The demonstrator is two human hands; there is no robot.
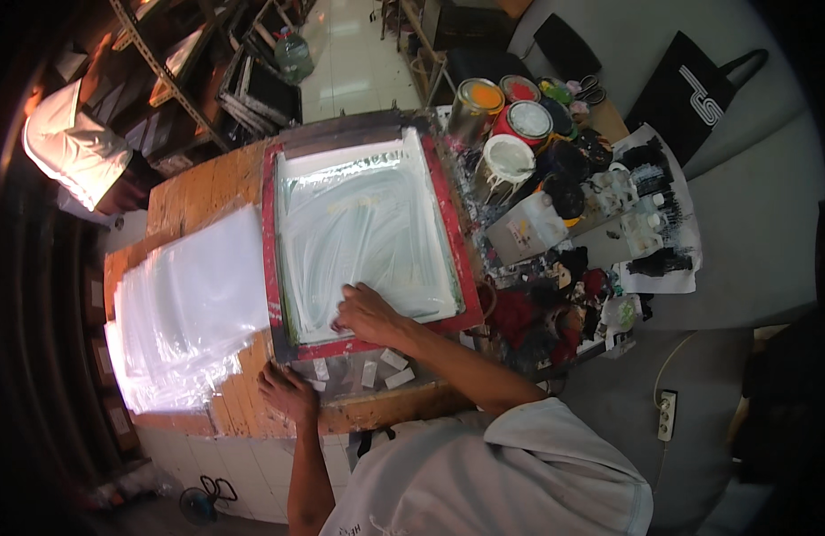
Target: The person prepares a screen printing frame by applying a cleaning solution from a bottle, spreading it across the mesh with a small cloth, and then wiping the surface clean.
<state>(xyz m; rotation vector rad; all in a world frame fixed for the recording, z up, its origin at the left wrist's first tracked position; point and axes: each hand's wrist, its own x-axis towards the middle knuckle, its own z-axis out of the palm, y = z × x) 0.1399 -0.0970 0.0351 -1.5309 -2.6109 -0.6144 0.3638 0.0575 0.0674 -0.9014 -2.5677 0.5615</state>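
A screen printing frame (468, 284) with red tape around its border lies on the wooden table in front of me. Its mesh (368, 232) is smeared with whitish streaks, and a thick white band runs along the far side. My right hand (369, 314) presses down on the near part of the mesh with its fingers bunched; whatever may be under them is hidden. By the frame's near left corner, my left hand (287, 393) rests on the table edge, fingers somewhat apart and holding nothing. Left of the frame sits a stack of clear plastic sheets (193, 299).
Paint cans, one an open white pot (506, 165), crowd the right side beside stained rags (528, 326) and plastic bottles (643, 232). Small pale strips (369, 373) lie near the frame. Another person (77, 147) stands far left by shelves. A power strip (667, 415) hangs at right.
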